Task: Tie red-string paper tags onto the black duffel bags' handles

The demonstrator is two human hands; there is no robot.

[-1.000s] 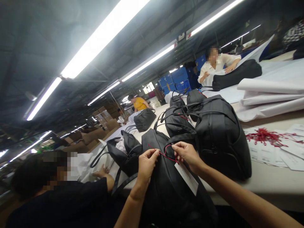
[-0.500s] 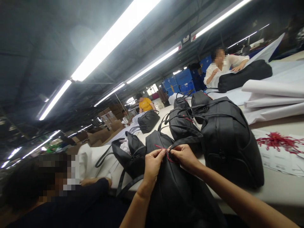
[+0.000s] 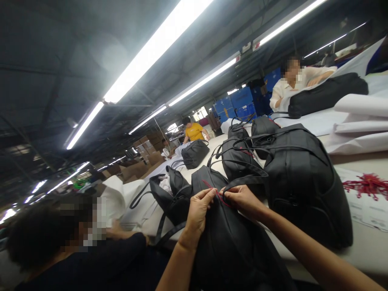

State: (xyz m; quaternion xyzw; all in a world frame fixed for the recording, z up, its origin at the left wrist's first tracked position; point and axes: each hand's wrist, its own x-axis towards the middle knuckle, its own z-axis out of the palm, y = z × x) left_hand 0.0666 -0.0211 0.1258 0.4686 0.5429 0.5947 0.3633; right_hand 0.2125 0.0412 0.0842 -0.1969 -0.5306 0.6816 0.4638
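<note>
Directly in front of me lies a black bag point(image 3: 226, 238), its zipped top facing up. A thin red cord point(image 3: 209, 184) runs across the top of it between my hands. My left hand point(image 3: 200, 204) pinches the cord between thumb and fingertips. My right hand point(image 3: 241, 198) is closed just to the right, at the cord's other part and against the bag's handle strap point(image 3: 247, 180). Its fingertips are partly hidden, but the red cord comes out below them.
A large black bag point(image 3: 309, 190) stands at right, beside a bundle of red cords point(image 3: 366, 186) on white tags. An open black bag point(image 3: 169, 192) with white stuffing sits at left. A dark-sleeved co-worker point(image 3: 91, 258) is close on my left. Further bags and two more people are beyond.
The whole view has shifted, so the scene sits slightly further right. Both hands stay at the red cord on the bag. The left co-worker's hand has moved toward the white sheet.
</note>
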